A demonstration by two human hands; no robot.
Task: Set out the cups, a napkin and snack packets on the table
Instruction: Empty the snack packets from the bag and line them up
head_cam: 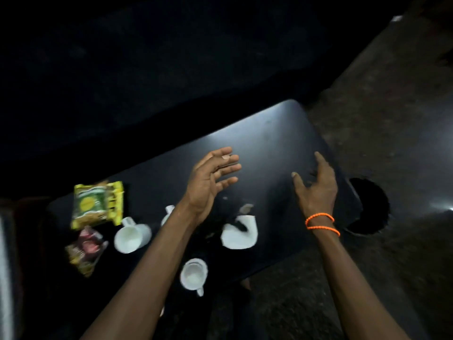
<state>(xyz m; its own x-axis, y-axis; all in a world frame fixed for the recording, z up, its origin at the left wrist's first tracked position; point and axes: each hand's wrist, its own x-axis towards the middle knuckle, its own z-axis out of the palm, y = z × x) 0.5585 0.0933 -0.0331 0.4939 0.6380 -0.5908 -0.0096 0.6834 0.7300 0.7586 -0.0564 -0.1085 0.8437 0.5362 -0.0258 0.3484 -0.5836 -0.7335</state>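
Both hands hover empty over the black table, the left hand with fingers straight, the right hand (orange cord at its wrist) spread loosely. Between the forearms lies a white napkin; a white cup stands nearer the body, another cup and two snack packets off beyond the left arm.
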